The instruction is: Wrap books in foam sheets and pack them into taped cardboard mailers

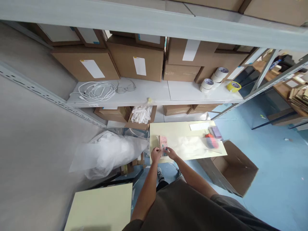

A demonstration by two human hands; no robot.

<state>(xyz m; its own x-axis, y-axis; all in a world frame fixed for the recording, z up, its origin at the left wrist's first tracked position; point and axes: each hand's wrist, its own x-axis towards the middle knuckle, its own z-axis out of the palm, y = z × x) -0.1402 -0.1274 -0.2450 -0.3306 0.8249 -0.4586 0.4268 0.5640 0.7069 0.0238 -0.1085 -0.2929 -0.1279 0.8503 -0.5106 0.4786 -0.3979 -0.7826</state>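
There's one pink packet (163, 142) and one yellow roll (231, 88).

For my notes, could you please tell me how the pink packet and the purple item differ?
The pink packet is near the left end of the table; the purple item is near the right end. The left hand and right hand touch the pink packet; neither touches the purple item. Both are at the table.

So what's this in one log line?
left hand: touching pink rectangular packet; right hand: touching same packet; under it: pale-yellow rectangular tabletop
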